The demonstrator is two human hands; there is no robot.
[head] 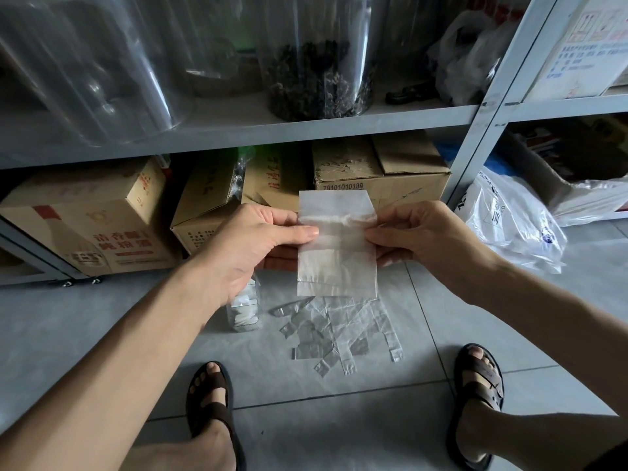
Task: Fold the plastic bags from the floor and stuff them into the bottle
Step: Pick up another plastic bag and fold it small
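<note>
White translucent plastic bag (336, 246), folded into a flat upright strip, held mid-air at centre; pinched at 9 o'clock by left grip (249, 246) and at 3 o'clock by right grip (428, 243), thumbs in front, fingers behind. Judged mid-fold: match both long edges, press out trapped air, crease firmly, keep packet narrow enough for clear plastic bottle (243, 314), standing at 7 o'clock on grey tiled floor (339, 419), mouth hidden behind left wrist. Loose clear bags (339, 331) flat at 6 o'clock. Cardboard boxes (380, 178) and grey metal shelf (238, 130) close at 12 o'clock; open room toward 6 o'clock.
</note>
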